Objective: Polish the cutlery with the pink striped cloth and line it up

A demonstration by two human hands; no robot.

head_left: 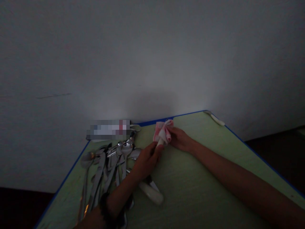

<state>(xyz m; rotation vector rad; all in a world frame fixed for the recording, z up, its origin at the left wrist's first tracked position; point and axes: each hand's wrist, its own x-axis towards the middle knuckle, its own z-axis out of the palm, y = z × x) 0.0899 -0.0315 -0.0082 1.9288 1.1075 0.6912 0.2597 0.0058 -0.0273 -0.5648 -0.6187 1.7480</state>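
Note:
My left hand (pixel 147 160) is closed around the white handle (pixel 160 142) of a utensil whose head is hidden in a cloth. That pink and white cloth (pixel 160 129) is bunched over the utensil's far end, and my right hand (pixel 179 138) grips it from the right side. Under and left of my left forearm lies a heap of metal cutlery (pixel 102 168), with spoons, one large spoon (pixel 127 148) among them. A thick white handle (pixel 152 193) sticks out of the heap just below my left wrist.
At the table's far right corner lies a white-handled utensil (pixel 217 120), apart from the heap. A flat pack (pixel 108 130), partly pixelated, sits at the back left. The pale green table (pixel 202 190) has a blue edge and meets a grey wall (pixel 152 57).

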